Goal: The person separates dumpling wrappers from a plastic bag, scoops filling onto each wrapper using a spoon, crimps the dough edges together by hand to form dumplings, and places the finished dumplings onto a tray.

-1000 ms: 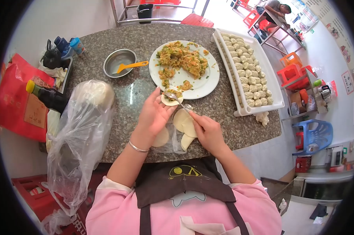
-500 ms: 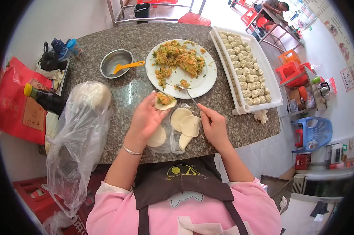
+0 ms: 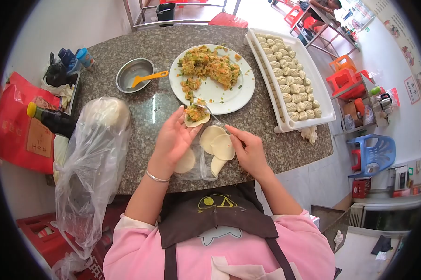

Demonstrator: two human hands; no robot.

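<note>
My left hand (image 3: 172, 140) holds a round dough wrapper (image 3: 198, 122) on its fingers, with vegetable filling (image 3: 195, 113) heaped on it. In my right hand (image 3: 248, 151) is a metal spoon (image 3: 212, 114), its tip at the filling on that wrapper. Just beyond lies a white plate (image 3: 236, 100) bearing a larger mound of chopped filling (image 3: 213, 67). Several flat dough wrappers (image 3: 218, 142) rest on the table between my hands, partly on clear plastic. One more wrapper (image 3: 186, 161) lies under my left wrist.
A white tray (image 3: 292, 126) of pleated dumplings (image 3: 289, 77) stands at the right. A metal bowl (image 3: 126, 86) with an orange scraper (image 3: 147, 77) sits back left. Plastic-wrapped dough (image 3: 108, 114) and a dark bottle (image 3: 56, 120) are at the left. A person (image 3: 320, 11) sits far off.
The spoon with its bit of filling has moved left from the plate's edge onto the wrapper in my left hand. My right hand has shifted slightly left. The view has shifted a little.
</note>
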